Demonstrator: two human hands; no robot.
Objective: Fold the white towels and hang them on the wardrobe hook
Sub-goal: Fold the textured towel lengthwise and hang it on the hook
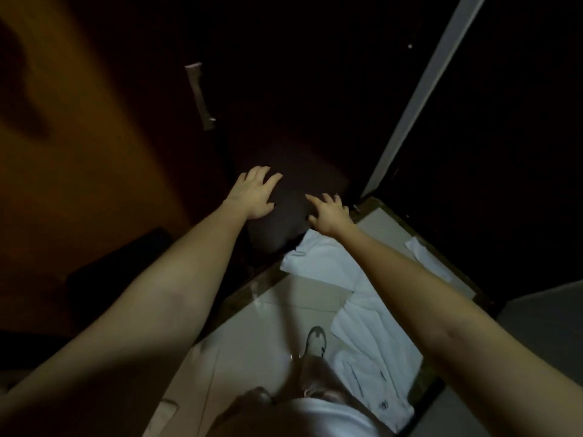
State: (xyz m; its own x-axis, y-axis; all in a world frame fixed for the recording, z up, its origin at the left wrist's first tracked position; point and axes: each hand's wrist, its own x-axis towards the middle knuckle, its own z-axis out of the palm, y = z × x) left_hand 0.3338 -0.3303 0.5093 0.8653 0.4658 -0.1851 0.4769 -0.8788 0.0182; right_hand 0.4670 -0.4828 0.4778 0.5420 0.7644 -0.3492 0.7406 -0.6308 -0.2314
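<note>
The white towels (372,342) lie loose and rumpled on the pale tiled floor (252,335), in a strip running from near the person's feet to the far dark threshold. A smaller white piece (426,257) lies apart to the right. A shoe (316,339) stands just left of the towels.

Beyond the far end of the towels, both bare arms reach to a dark rounded thing (284,216). The left hand (252,193) lies over its left part with fingers spread and relaxed, grasping nothing. The right hand (331,212) is at its right edge, fingers likewise splayed and empty; the dim light hides whether they touch.

Farther off is a dark door (284,89) with a metal handle (200,96), an orange wall (79,152) to its left and a pale strip (419,96) to its right.
</note>
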